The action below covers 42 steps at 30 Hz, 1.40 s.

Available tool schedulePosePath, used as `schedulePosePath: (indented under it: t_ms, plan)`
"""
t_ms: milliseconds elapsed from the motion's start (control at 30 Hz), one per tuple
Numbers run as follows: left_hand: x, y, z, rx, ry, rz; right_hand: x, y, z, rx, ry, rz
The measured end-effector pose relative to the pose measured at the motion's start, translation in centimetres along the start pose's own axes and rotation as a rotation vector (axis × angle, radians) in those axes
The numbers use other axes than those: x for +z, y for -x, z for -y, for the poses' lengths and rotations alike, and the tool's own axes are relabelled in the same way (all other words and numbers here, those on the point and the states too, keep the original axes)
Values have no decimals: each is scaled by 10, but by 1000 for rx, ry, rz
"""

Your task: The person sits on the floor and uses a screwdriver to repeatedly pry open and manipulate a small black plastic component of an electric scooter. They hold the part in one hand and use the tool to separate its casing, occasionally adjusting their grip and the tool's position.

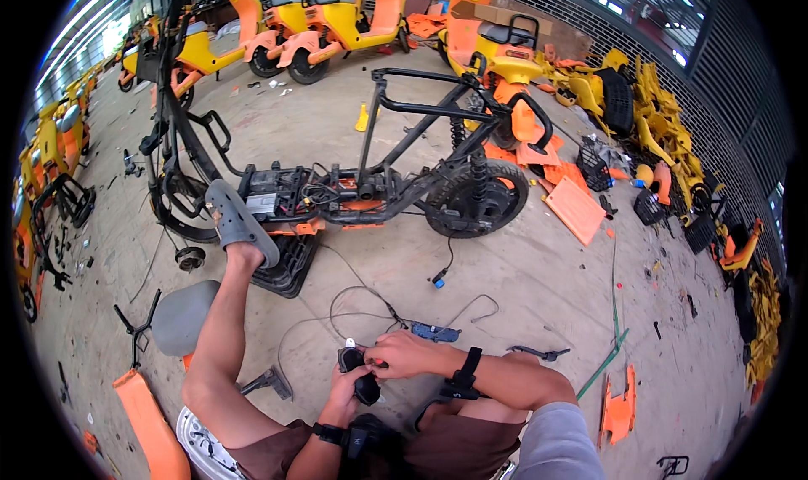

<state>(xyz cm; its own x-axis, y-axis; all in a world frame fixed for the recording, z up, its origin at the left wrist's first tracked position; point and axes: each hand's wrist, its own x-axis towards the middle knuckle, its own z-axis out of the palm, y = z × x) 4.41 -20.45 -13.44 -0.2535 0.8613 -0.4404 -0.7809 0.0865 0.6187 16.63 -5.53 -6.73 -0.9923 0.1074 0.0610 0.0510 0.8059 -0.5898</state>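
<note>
My left hand point(340, 389) grips a black rounded part point(367, 390) low in the middle of the view; its exact kind does not show. Over the same part, my right hand point(404, 353) has its fingers curled and pinched near the left thumb. A small reddish bit shows at those fingertips, too small to name. Just beyond the hands, a dark blue oblong piece point(436, 332) lies on the floor beside a looping black cable point(358, 290).
A stripped black scooter frame point(404, 156) stands ahead, my left foot in a grey clog point(240, 221) resting against it. A grey seat point(178, 318) and orange panel point(151, 425) lie left. Orange scraps point(577, 210) and a yellow parts heap point(661, 135) are right; scooters point(353, 13) stand behind.
</note>
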Motion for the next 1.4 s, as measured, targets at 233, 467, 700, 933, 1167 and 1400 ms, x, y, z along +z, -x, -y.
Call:
schedulePosePath:
  t_ms: [233, 467, 700, 933, 1167, 1400]
  plan:
    - [2, -4, 2, -8, -9, 1, 5, 3, -8, 44, 20, 5]
    - [-5, -5, 9, -110, -76, -161, 15, 5, -17, 5, 8, -52]
    - [0, -4, 9, -173, -36, -273, 21, 2, -21, -25, 0, -164]
    - [-33, -21, 12, -105, 35, -274, 26, 18, -57, 172, 118, -138]
    - [-38, -21, 6, -100, 148, -391, 28, 16, -58, 35, 319, -49]
    - [-31, -18, 0, -33, 201, -378, 42, -1, -117, 221, 538, 396]
